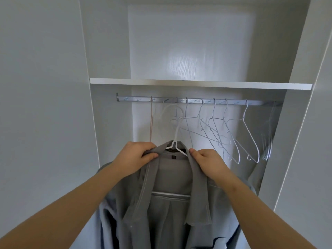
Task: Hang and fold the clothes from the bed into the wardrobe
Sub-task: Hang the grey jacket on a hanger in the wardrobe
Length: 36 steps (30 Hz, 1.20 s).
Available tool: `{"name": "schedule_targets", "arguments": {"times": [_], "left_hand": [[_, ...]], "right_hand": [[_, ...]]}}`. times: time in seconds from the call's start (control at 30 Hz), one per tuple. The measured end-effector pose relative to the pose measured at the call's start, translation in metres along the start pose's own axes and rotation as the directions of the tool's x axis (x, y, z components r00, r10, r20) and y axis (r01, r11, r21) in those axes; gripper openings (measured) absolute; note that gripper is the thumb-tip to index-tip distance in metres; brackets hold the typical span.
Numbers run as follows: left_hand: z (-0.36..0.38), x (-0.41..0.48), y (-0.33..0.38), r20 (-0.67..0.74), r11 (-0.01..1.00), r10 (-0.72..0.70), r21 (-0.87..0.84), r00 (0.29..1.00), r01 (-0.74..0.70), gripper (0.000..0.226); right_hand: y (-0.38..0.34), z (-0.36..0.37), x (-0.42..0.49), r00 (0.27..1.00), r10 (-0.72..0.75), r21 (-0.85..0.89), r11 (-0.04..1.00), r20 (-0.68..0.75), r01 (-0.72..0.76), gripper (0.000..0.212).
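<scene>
Low in the middle of the frame, the left hand [138,155] pinches the left side of the grey shirt's [170,178] collar between thumb and curled fingers, and the right hand [209,163] grips the right side likewise. The shirt hangs open on a white hanger [175,140], its hook reaching up toward the rail [136,99]; I cannot tell whether it is hooked on. Empty wire hangers [250,137] line the rail to the right, under the wardrobe's [111,123] shelf [197,83].
</scene>
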<state>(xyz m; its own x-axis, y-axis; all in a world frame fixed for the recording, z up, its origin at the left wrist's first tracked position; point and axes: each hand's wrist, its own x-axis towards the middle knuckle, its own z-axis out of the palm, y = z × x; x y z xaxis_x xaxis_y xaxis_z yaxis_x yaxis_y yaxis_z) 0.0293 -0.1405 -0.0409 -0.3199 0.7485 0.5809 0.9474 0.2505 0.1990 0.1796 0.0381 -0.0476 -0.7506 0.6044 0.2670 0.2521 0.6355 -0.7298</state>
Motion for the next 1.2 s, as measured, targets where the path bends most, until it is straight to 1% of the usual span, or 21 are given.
{"name": "schedule_targets", "arguments": {"times": [0.1,0.17,0.2,0.27,0.33,0.4,0.47,0.57,0.7,0.9,1.0,1.1,1.2], "left_hand": [[0.007,0.000,-0.003,0.018,0.995,-0.093,0.041,0.995,0.092,0.023],[0.011,-0.001,-0.005,-0.033,0.980,-0.201,-0.011,0.979,0.201,0.028],[0.014,-0.001,-0.007,-0.068,0.963,-0.268,-0.060,0.961,0.264,0.028],[0.017,-0.002,-0.009,-0.114,0.899,-0.418,-0.194,0.901,0.393,0.022],[0.018,-0.002,-0.011,-0.110,0.801,-0.561,-0.324,0.821,0.504,0.017],[0.019,-0.004,-0.016,-0.084,0.710,-0.651,-0.417,0.754,0.567,0.015],[0.019,-0.006,-0.023,-0.084,0.649,-0.709,-0.467,0.701,0.600,0.015],[0.016,-0.006,-0.042,-0.072,0.591,-0.763,-0.480,0.642,0.649,0.015],[0.006,0.009,-0.081,-0.050,0.536,-0.804,-0.491,0.592,0.686,0.017],[-0.013,0.063,-0.154,-0.082,0.551,-0.787,-0.539,0.611,0.637,0.014],[-0.016,0.087,-0.183,-0.057,0.510,-0.796,-0.600,0.602,0.617,0.015],[-0.011,0.107,-0.207,-0.028,0.470,-0.802,-0.647,0.597,0.600,0.019],[0.001,0.123,-0.232,-0.001,0.399,-0.812,-0.731,0.583,0.554,0.024]], "right_hand": [[0.002,0.002,-0.002,0.997,0.071,0.035,0.997,0.034,-0.072,0.047],[0.001,0.003,-0.003,0.987,0.123,0.130,0.982,0.105,-0.136,0.037],[-0.001,0.003,-0.004,0.975,0.152,0.173,0.968,0.163,-0.180,0.033],[-0.007,0.005,-0.006,0.927,0.198,0.237,0.930,0.317,-0.280,0.024],[-0.014,0.013,-0.005,0.876,0.192,0.268,0.904,0.444,-0.334,0.016],[-0.021,0.025,-0.001,0.851,0.173,0.313,0.878,0.497,-0.362,0.015],[-0.028,0.040,0.007,0.836,0.159,0.381,0.835,0.526,-0.398,0.018],[-0.039,0.067,0.025,0.826,0.163,0.457,0.767,0.540,-0.451,0.024],[-0.058,0.102,0.062,0.832,0.122,0.504,0.744,0.542,-0.438,0.026],[-0.108,0.156,0.145,0.873,0.084,0.603,0.691,0.480,-0.398,0.033],[-0.131,0.174,0.186,0.890,0.097,0.653,0.645,0.445,-0.397,0.030],[-0.143,0.186,0.224,0.894,0.135,0.708,0.565,0.428,-0.424,0.029],[-0.150,0.203,0.257,0.892,0.199,0.697,0.563,0.407,-0.444,0.027]]}}
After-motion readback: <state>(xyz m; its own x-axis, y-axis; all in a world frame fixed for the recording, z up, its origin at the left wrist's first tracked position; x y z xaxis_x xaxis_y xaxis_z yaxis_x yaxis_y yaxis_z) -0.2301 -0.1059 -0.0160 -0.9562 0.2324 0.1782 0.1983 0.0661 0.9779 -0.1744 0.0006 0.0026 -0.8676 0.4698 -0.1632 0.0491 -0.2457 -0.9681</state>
